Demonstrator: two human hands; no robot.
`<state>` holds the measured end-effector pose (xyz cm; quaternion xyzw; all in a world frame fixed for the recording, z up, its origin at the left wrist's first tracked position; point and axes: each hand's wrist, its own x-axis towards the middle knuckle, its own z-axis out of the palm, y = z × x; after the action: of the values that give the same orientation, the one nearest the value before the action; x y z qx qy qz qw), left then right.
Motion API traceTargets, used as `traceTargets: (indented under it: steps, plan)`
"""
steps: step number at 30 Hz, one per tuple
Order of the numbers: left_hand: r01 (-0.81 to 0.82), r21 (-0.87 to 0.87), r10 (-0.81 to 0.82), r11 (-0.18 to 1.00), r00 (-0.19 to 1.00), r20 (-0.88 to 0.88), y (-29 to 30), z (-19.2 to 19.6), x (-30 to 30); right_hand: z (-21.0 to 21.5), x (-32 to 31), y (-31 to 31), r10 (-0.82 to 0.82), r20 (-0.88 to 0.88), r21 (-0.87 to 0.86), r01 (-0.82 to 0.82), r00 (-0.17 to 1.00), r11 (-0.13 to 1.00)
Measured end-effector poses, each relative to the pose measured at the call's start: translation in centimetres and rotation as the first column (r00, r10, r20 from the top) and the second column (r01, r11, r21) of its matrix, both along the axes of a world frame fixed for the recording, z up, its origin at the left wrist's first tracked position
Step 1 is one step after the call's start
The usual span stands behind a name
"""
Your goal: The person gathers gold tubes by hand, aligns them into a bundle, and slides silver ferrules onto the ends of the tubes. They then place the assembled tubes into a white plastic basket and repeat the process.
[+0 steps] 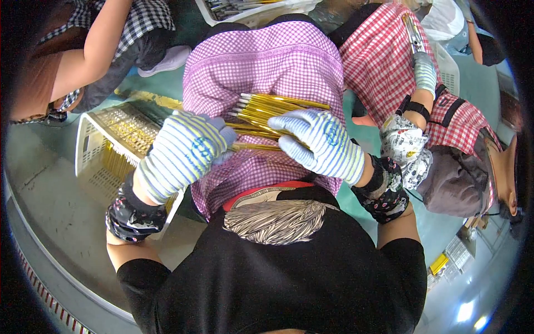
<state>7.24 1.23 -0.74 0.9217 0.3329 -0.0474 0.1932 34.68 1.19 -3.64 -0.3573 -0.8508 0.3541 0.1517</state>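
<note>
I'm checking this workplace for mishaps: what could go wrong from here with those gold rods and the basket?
The thin, shiny gold rods with pale tips lie fanned out over the purple-and-white checked fabric apron, so some might slide off it. Their ends are uneven, so one could snag the striped knit glove on the right hand. The left arm overlaps the white perforated plastic basket in this view, so it might bump it.

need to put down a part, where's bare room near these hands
Purple checked apron, above the gold rods and left of the red checked apron; also its strip between the rods and the red edge, though it may slope. Crowded: mid-lap, with rods, left hand and right hand, and the loaded white basket.
</note>
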Motion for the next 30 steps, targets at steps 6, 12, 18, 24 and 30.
traceTargets:
  steps: [6,12,18,24,30]
  plan:
    - [0.018,0.496,-0.118,0.868,0.978,0.171,0.8,0.9,1.3,-0.9,-0.6,-0.6,0.282,-0.148,0.393,-0.205,0.948,0.896]
    - [0.011,0.200,-0.042,0.980,0.988,0.150,-1.1,-0.9,0.5,0.4,-1.3,-0.4,0.128,0.145,0.210,-0.157,0.981,0.965]
    - [0.031,-0.960,0.470,0.277,0.867,0.164,-0.2,-1.4,0.0,2.4,-1.0,-0.3,0.217,0.305,0.429,-0.337,0.927,0.838]
    - [-0.015,-0.162,0.099,0.987,0.845,0.526,-2.1,-2.0,-0.7,0.4,-1.1,-1.7,0.213,0.280,0.094,-0.248,0.936,0.964]
    - [-0.056,-0.227,0.152,0.972,0.891,0.428,-2.9,-1.6,-1.3,2.3,-1.7,-1.7,0.222,0.401,0.058,-0.266,0.889,0.962]
